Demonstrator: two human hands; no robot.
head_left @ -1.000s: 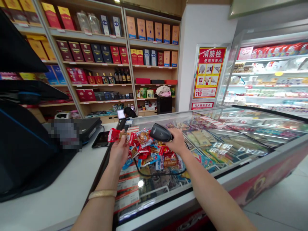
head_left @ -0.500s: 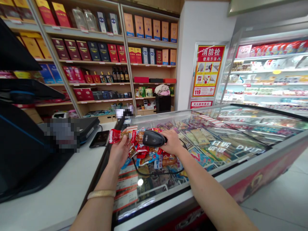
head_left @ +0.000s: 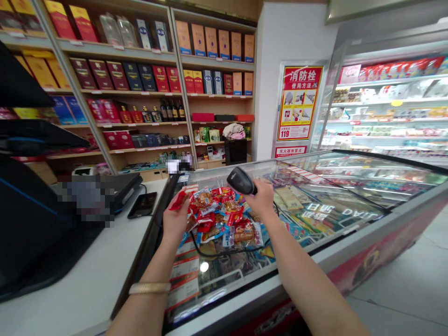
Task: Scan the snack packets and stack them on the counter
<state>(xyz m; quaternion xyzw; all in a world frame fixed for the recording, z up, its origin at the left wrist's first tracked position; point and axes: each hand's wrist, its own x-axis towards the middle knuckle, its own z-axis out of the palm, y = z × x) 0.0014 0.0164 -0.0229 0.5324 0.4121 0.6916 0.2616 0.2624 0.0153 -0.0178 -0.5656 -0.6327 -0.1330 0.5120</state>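
My left hand point(head_left: 176, 217) is closed on a red snack packet point(head_left: 178, 199) at the left side of a pile of packaged snacks point(head_left: 210, 212). A black barcode scanner point(head_left: 241, 181) is gripped in my right hand point(head_left: 261, 199), raised above the right side of the pile, its head pointing up and left. The scanner's black cable point(head_left: 217, 255) loops over the glass in front of the pile. Red, blue and clear wrappers show in the heap, and a clear packet with brown food point(head_left: 243, 234) lies at its near right edge.
The pile rests on the glass top of a chest freezer point(head_left: 224, 289). To the left is a white counter point(head_left: 94, 275) with a phone point(head_left: 143, 205) and a dark monitor stand point(head_left: 31, 224). Shelves of boxes point(head_left: 133, 74) stand behind; a lit cooler point(head_left: 388, 107) is at right.
My right hand has moved the scanner up and right, away from the packet. My left hand has turned, so less of its packet shows. More of the pile is visible between my hands.
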